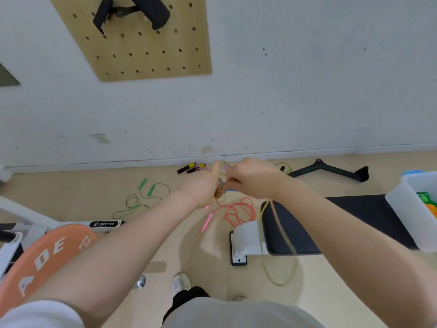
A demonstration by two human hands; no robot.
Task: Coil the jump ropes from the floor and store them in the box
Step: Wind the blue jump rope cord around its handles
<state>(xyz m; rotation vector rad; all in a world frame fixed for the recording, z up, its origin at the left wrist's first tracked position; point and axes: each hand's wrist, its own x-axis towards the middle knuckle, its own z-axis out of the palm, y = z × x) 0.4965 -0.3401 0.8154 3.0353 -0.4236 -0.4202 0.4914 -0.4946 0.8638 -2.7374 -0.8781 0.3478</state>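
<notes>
My left hand (203, 183) and my right hand (250, 179) meet in front of me, both gripping a yellow-green jump rope (279, 235). Its handles sit between the two hands, and a long loop hangs down past the bench to near the floor. A red rope with pink handles (234, 213) lies loose on the floor under my hands. To the left lies a green rope (142, 197). A rope with black and yellow handles (191, 168) rests by the wall. The clear plastic box (411, 216) stands at the right and holds green and orange ropes.
A black padded bench (331, 223) with a white foot stands right of centre, the box on its far end. An orange weight plate (45, 254) and white frame fill the lower left. A black bar attachment (331, 171) lies by the wall. My shoe (181, 284) is below.
</notes>
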